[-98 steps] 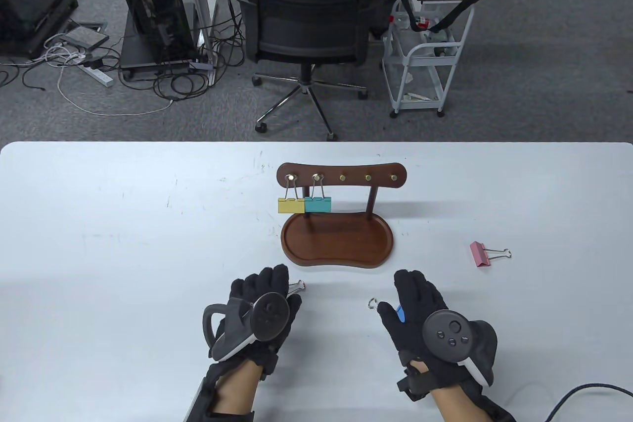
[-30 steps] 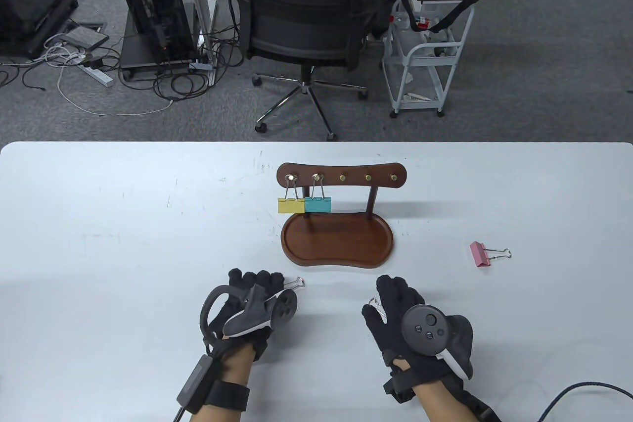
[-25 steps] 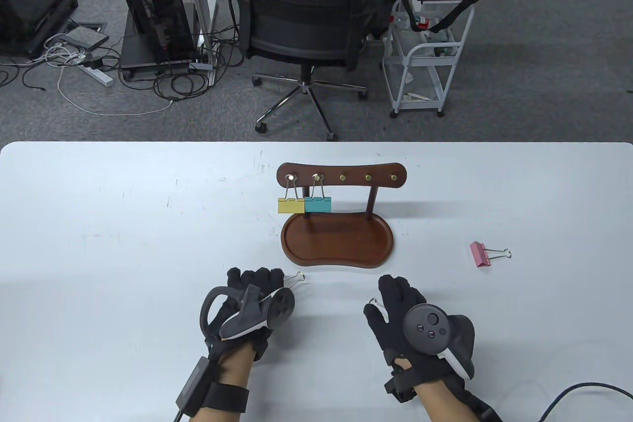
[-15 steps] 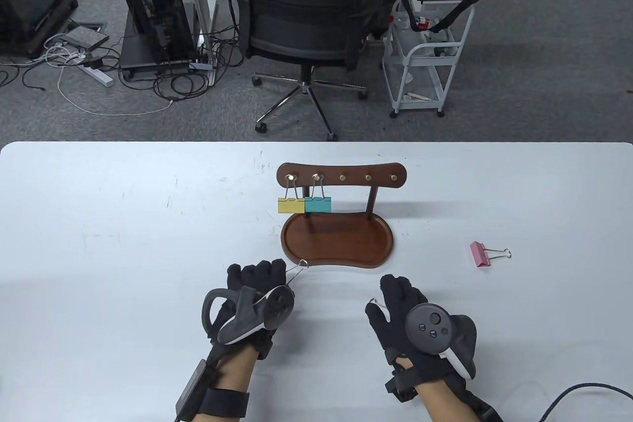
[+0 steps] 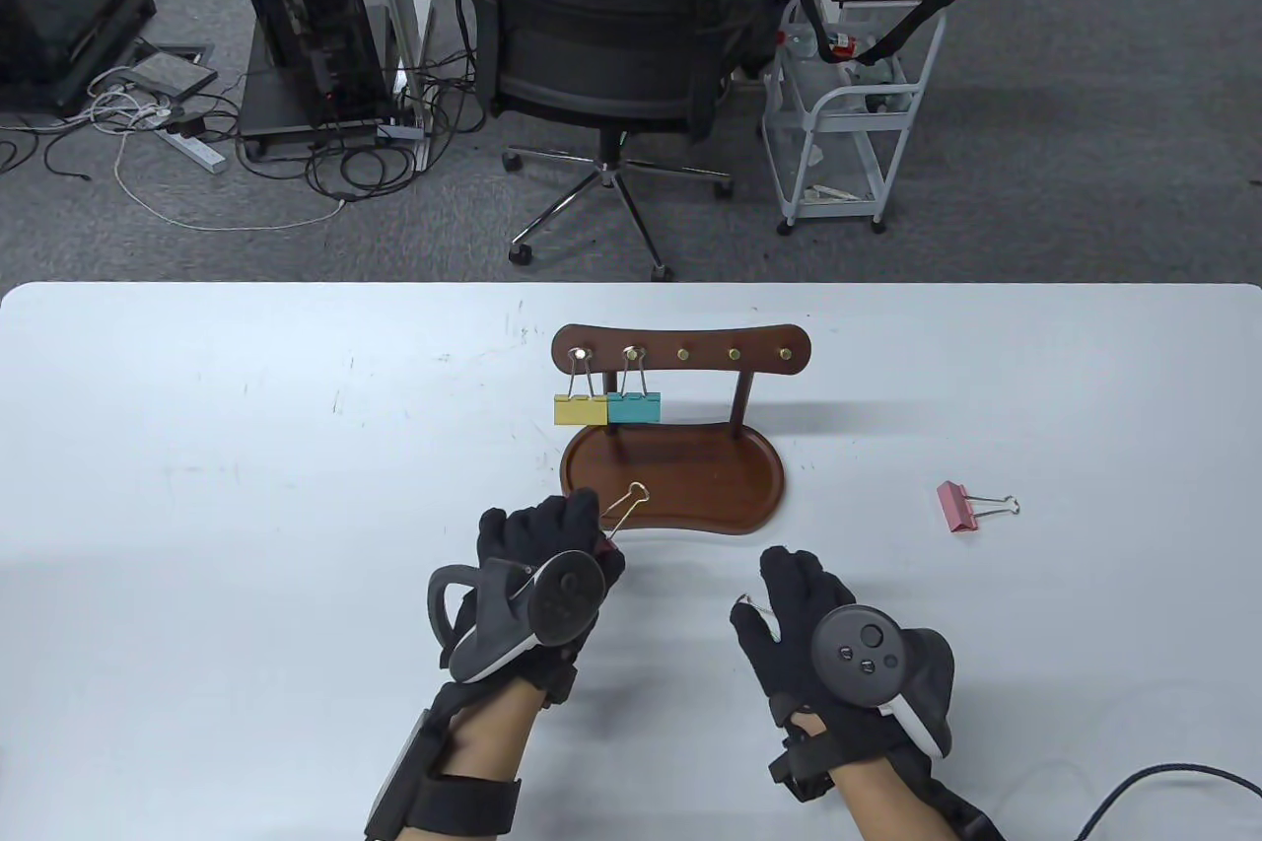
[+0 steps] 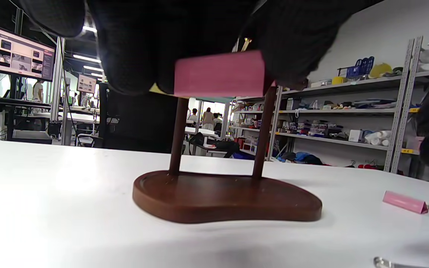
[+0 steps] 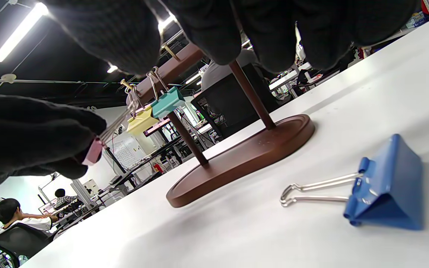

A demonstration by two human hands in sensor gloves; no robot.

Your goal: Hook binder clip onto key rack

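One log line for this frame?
left hand: holds pink clip, lifted | right hand: over blue clip | rack: two hung

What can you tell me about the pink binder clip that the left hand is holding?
The pink binder clip has a matte pink body, probably painted metal, and thin wire handles. The left hand grips its body, with black gloved fingers on both sides. It is lifted off the table, near the front edge of the key rack's wooden tray. Its wire loop points up toward the rack and hangs on no peg yet.
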